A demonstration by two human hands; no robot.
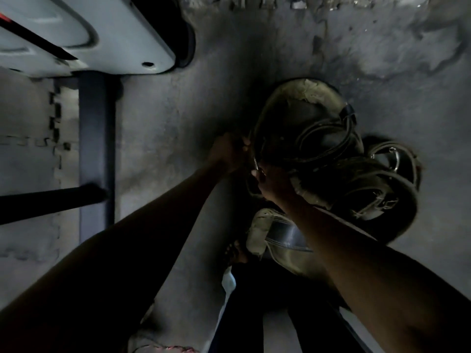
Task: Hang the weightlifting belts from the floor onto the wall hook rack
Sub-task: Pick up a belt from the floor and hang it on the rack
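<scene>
A heap of dark, worn weightlifting belts [328, 149] lies on the grey floor at centre right, curled into loops with metal buckles showing. My left hand [229, 152] grips the left edge of the top belt. My right hand [274, 183] is closed on the same belt just below, near a shiny buckle. Another belt [277, 235] with frayed pale padding lies under my right forearm. No wall hook rack appears in the view.
A pale grey machine shell [84, 34] fills the top left, with a dark steel post [95, 154] and a black bar [51, 202] beneath it. Interlocking floor mats [28, 154] lie on the left. My dark trouser legs [254, 314] show at the bottom.
</scene>
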